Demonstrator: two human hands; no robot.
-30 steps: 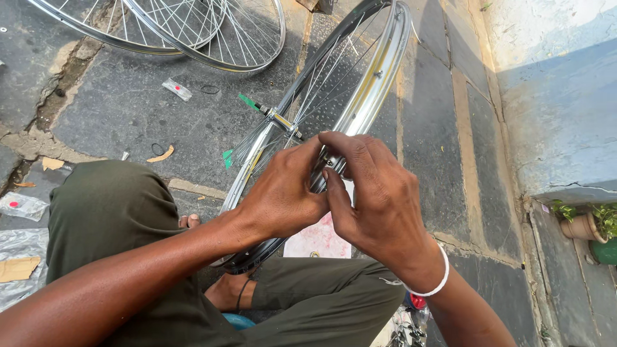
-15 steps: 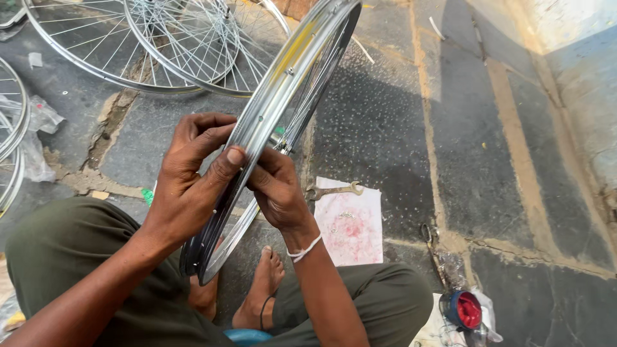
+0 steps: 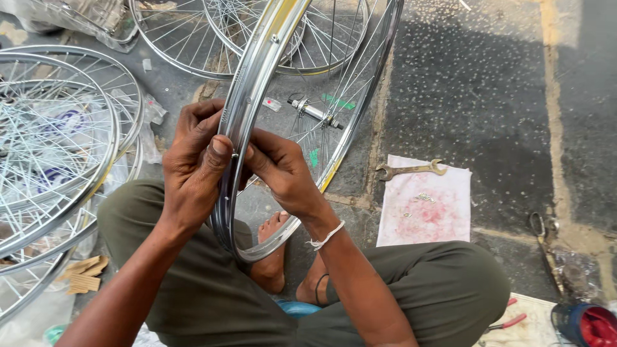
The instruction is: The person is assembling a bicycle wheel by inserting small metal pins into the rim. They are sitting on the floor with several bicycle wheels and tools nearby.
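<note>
Wheel [image 3: 270, 96] already laced: spokes run hub [image 3: 315, 112] to rim; guess truing or nipple work left. Rim stands on edge between knees. Left hand [image 3: 193, 170] wraps rim from outside, thumb pressed on rim face. Right hand [image 3: 283, 173] pinches at rim's inner side; held item hidden. Spanner [image 3: 411, 169] untouched on cloth [image 3: 424, 205], right.

The wheel rim [image 3: 247, 115] stands on edge between the person's knees, with the left hand [image 3: 193, 170] on its left side and the right hand [image 3: 283, 173] on its right. The hub [image 3: 315, 112] sits beyond the hands, inside the rim. More wheels [image 3: 58, 148] lie stacked on the floor to the left, others behind. To the right, a cloth [image 3: 427, 209] lies on the floor with a spanner [image 3: 411, 169] on its far edge. Scissors [image 3: 543, 241] lie further right.
</note>
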